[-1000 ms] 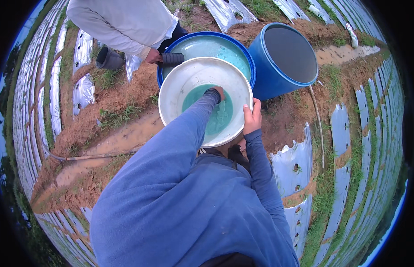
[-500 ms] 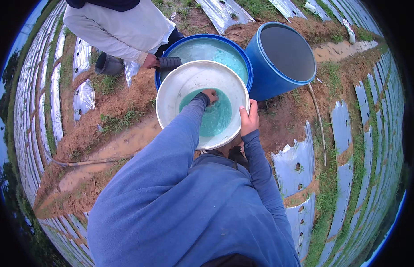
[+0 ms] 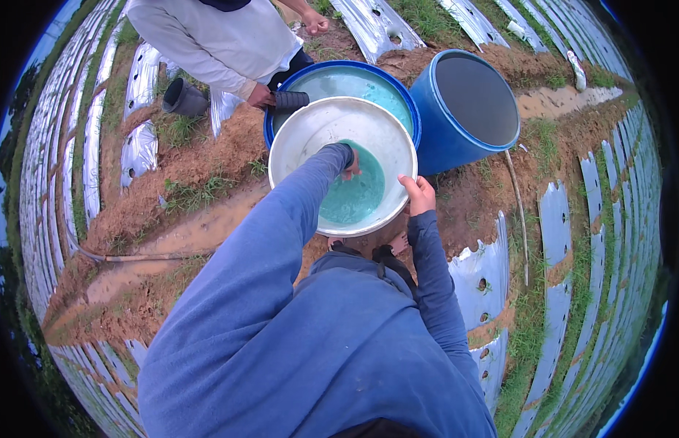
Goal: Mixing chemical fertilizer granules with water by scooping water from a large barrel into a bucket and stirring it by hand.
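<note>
A wide white tub (image 3: 292, 150) is in front of me, with cloudy blue-green liquid (image 3: 365, 193) pooled in its bottom. My left hand (image 3: 352, 165) reaches down inside it, and its fingers dip into the liquid, which hides them. On the tub's right rim my right hand (image 3: 418, 194) is closed, thumb over the edge and the other fingers mostly hidden. Behind the tub stands a blue drum (image 3: 415, 109) with more pale green liquid. There, a co-worker's hand (image 3: 261, 95) holds a dark ribbed container (image 3: 290, 101) over the drum's left rim.
A second blue drum (image 3: 449, 139), filled with dark liquid, stands to the right. A black bucket (image 3: 185, 99) sits at the left. Muddy water (image 3: 208, 219) lies in the furrow beside a hose (image 3: 150, 257). Silver plastic-covered beds (image 3: 478, 277) run on both sides.
The tub has tilted toward me, its liquid shifting to the near side. My left hand has moved slightly right and down. The co-worker's other hand has come into view at the top.
</note>
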